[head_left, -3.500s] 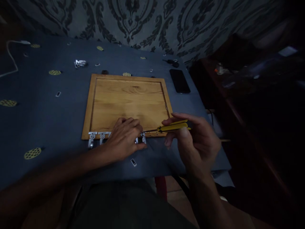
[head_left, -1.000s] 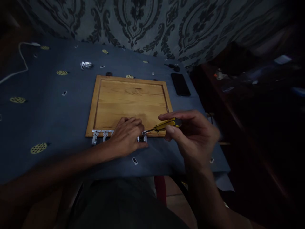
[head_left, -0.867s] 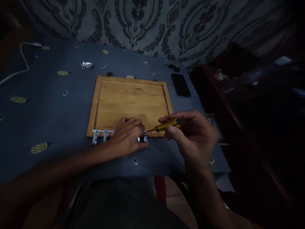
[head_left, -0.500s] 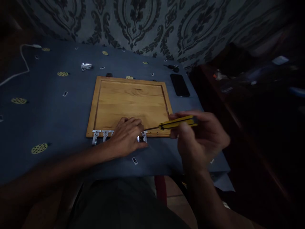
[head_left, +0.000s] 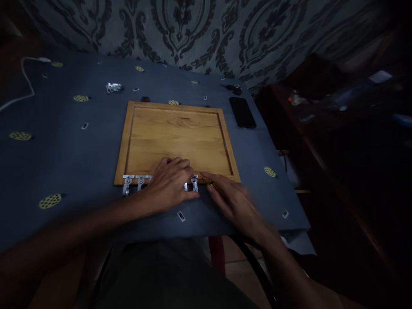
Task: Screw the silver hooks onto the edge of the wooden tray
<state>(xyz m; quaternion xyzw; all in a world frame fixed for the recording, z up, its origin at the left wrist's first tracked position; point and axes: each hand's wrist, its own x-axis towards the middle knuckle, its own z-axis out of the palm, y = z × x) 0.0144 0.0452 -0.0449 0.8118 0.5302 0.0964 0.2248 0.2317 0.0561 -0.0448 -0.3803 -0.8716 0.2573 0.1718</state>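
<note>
A wooden board (head_left: 175, 137) lies flat on the blue cloth. A metal hook rail (head_left: 134, 182) sits along the board's near edge. My left hand (head_left: 170, 184) rests on the middle of the rail, fingers curled down over it, with hooks showing at both sides. My right hand (head_left: 230, 201) lies low on the cloth just right of the rail's end hook (head_left: 194, 184), its fingers stretched toward it. A sliver of the yellow screwdriver (head_left: 211, 185) shows under those fingers; the rest is hidden, and the hand is smeared by motion.
A black phone (head_left: 242, 112) lies right of the board, with keys (head_left: 234, 88) behind it. A loose metal bracket (head_left: 113, 87) and a white cable (head_left: 24, 81) are at the far left. Small clips dot the cloth (head_left: 64, 159). The table edge drops off at right.
My right hand has dropped from above the board's corner down to the cloth beside the end hook, and the screwdriver is now mostly hidden under it. My left hand has stayed on the rail.
</note>
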